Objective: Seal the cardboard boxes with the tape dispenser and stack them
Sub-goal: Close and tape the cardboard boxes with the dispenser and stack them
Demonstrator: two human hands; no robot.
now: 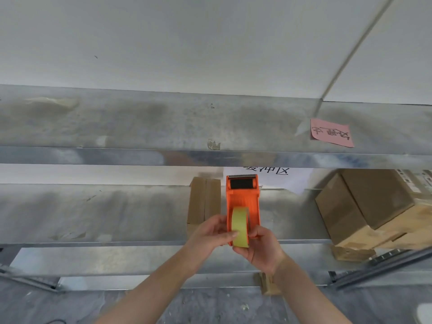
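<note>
An orange tape dispenser with a yellow tape roll is held in front of the metal shelving, its toothed blade end pointing away from me. My right hand grips the dispenser from below at its near end. My left hand pinches the tape roll from the left, thumb on its near face. A small cardboard box stands on the middle shelf just behind and left of the dispenser. Larger cardboard boxes sit stacked at the right on the same shelf.
Galvanised metal shelves span the view in tiers against a white wall. A pink note with handwriting lies on the upper shelf at right. A white printed sign hangs behind the dispenser. Cardboard scraps lie low near the grey floor.
</note>
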